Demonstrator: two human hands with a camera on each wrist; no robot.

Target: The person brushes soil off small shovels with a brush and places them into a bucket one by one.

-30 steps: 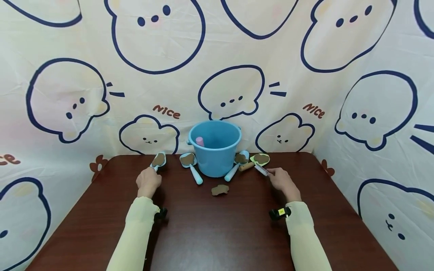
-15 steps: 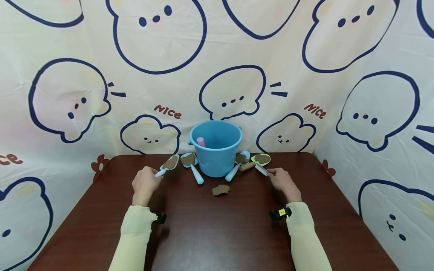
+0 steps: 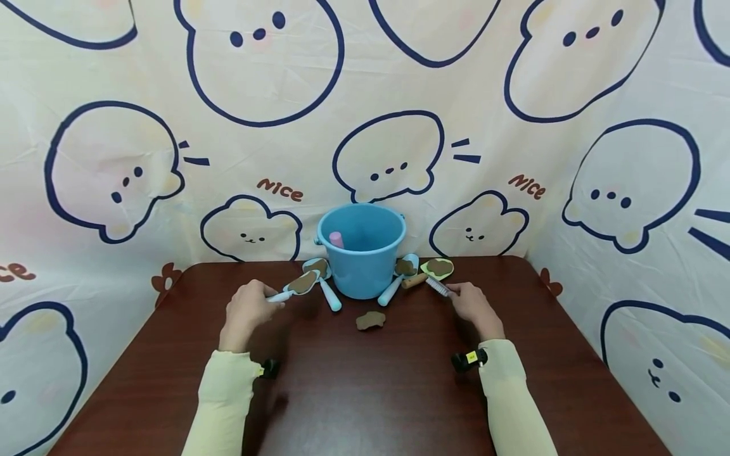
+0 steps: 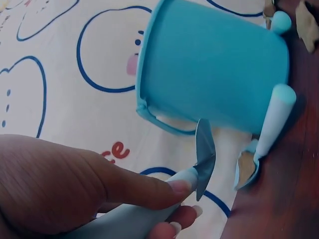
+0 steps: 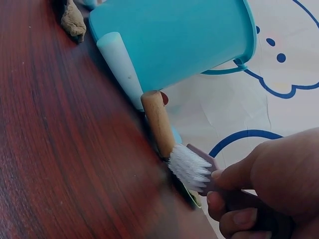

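Note:
My left hand [image 3: 245, 313] grips the pale blue handle of a small trowel [image 4: 127, 221], raised off the table. Its blade [image 3: 303, 283], showing brown in the head view, points right and overlaps another trowel's blade there. My right hand [image 3: 476, 309] holds the dark handle of a brush [image 5: 189, 167] with white bristles. The bristles are against or right beside a wooden-handled trowel [image 5: 158, 122] with a green-rimmed blade. Between the hands stands a blue bucket [image 3: 365, 272], a pink rod-like end [image 3: 336, 239] showing inside.
One blue trowel [image 3: 329, 296] lies left of the bucket and another blue trowel [image 3: 390, 291] on its right, both with brown on their blades. A brown lump [image 3: 371, 320] lies in front. Patterned cloth [image 3: 388, 158] hangs behind the brown table [image 3: 365, 392].
My left hand has lifted the trowel and swung its blade rightward towards the bucket, over the neighbouring trowel in the head view. My right hand and the brush have hardly moved.

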